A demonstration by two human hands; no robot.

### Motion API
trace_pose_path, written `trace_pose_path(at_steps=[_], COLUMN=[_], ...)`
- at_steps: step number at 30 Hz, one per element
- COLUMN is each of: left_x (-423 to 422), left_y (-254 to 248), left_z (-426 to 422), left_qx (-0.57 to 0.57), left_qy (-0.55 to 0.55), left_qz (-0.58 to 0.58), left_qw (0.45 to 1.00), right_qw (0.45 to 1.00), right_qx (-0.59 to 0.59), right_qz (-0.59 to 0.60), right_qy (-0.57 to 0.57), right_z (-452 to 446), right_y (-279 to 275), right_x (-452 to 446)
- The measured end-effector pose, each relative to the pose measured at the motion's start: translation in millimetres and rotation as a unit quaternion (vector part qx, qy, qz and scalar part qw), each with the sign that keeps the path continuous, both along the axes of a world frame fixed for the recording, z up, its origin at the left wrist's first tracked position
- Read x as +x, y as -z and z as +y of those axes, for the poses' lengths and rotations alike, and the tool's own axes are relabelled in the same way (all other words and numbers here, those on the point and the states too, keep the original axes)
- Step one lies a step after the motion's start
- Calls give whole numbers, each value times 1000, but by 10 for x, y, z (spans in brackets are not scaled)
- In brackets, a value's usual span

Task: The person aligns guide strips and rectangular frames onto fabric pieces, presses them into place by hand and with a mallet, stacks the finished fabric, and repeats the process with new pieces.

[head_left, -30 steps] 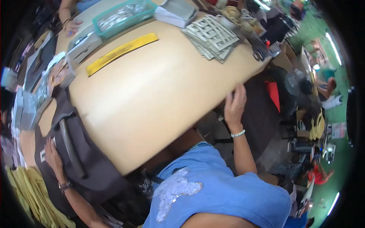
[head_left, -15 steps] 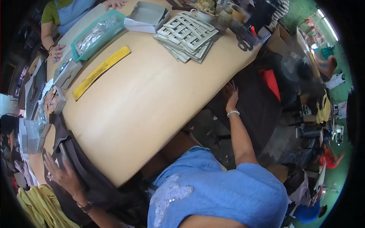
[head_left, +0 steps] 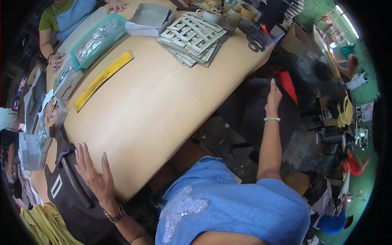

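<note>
My left hand is raised with fingers spread at the table's left end, holding nothing. Beside it, dark brown sheet material drapes over the edge, bearing a white rectangular frame and a dark, slim bar. Out past the table's right edge, my right hand is closed, thumb up, on the edge of another large dark brown sheet. That sheet hangs down beside the table, and its fabric or leather kind is unclear.
On the table lie a yellow strip, stacked pale cut-out frames, a teal basket, a grey box and scissors. Another person's hand rests across the table. Yellow cloth hangs lower left.
My right hand has moved up and right and now grips the dark sheet, which has shifted with it. My left hand has lifted rightward off the other dark material, uncovering the white frame.
</note>
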State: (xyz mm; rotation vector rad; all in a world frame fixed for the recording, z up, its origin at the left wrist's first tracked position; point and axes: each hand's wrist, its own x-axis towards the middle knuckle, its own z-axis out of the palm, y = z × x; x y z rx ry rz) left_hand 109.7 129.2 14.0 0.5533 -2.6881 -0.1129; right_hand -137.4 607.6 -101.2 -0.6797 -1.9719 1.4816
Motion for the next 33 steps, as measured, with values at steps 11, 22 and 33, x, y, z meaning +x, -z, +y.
trace_pose_path(at_steps=[11,22,33], left_x=[-577,-334,299], left_y=[21,240,308], left_z=[1026,389,42], left_qx=[591,739,432], left_qy=[303,-32,-95], left_qz=[80,335,292], left_qw=[743,583,848], right_qw=[809,649,664], right_qx=[-303,19,567], right_qz=[246,282,-55], right_qy=[-439,-707,-485], right_z=[-2423,-3892,-2488], right_y=[-1941,-1556,-660], right_x=[296,654,707])
